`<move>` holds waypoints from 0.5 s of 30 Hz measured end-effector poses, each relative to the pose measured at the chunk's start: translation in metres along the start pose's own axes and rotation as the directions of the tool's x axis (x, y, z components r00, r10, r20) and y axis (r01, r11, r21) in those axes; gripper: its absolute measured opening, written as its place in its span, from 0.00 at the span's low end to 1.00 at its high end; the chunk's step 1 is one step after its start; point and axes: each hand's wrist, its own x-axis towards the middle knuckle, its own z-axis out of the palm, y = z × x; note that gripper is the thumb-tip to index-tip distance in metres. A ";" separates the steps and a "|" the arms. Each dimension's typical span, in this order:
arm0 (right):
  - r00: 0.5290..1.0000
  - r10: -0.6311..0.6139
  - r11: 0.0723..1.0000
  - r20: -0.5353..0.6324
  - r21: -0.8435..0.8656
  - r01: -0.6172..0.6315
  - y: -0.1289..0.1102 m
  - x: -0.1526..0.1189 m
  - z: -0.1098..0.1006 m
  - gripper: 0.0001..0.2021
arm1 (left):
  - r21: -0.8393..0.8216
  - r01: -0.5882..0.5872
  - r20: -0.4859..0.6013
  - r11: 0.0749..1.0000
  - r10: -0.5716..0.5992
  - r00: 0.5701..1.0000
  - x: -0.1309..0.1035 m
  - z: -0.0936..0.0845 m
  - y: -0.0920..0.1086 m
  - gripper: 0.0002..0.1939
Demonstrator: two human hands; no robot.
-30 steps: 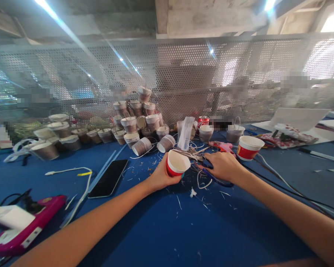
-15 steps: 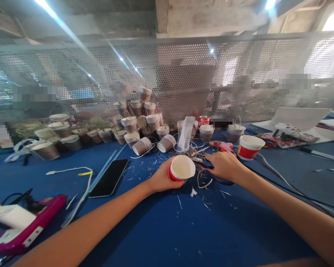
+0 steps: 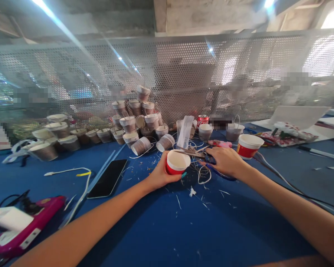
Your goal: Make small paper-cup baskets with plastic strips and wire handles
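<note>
My left hand [image 3: 160, 173] is wrapped round a red and white paper cup [image 3: 178, 161], its open mouth facing up and toward me. From the right, my right hand [image 3: 225, 160] grips a pair of scissors [image 3: 195, 152] by dark blue handles. Their blades point left and reach the cup's upper rim. Whether they touch the rim I cannot tell. Behind my right hand stands a second red and white cup [image 3: 249, 146]. Pieces of white string [image 3: 204, 175] and small scraps lie under and beside the scissors on the blue table [image 3: 167, 230].
Brown-wrapped cups [image 3: 129, 124] are stacked at the back. Clear sticks [image 3: 185, 131] stand in a container near a red can [image 3: 202, 120]. A black phone [image 3: 108, 178] and a magenta power strip [image 3: 48, 211] lie at left. Cables run at right.
The scissors have come up from the table in my right hand, blades now at the cup's rim. My left hand has shifted slightly left and tilted the cup.
</note>
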 end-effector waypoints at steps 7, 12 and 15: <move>1.000 -0.010 1.000 -0.005 -0.015 0.010 -0.002 -0.001 0.000 0.27 | 0.003 -0.007 0.037 1.000 0.007 0.999 0.000 0.000 0.008 0.32; 1.000 -0.022 1.000 0.001 -0.008 0.022 -0.001 -0.002 0.000 0.26 | -0.066 0.044 0.024 0.997 -0.043 0.999 -0.001 -0.001 0.003 0.33; 1.000 -0.015 1.000 0.006 -0.018 0.015 -0.001 -0.002 0.000 0.25 | -0.116 0.061 0.023 0.991 -0.059 0.998 -0.001 -0.001 0.001 0.34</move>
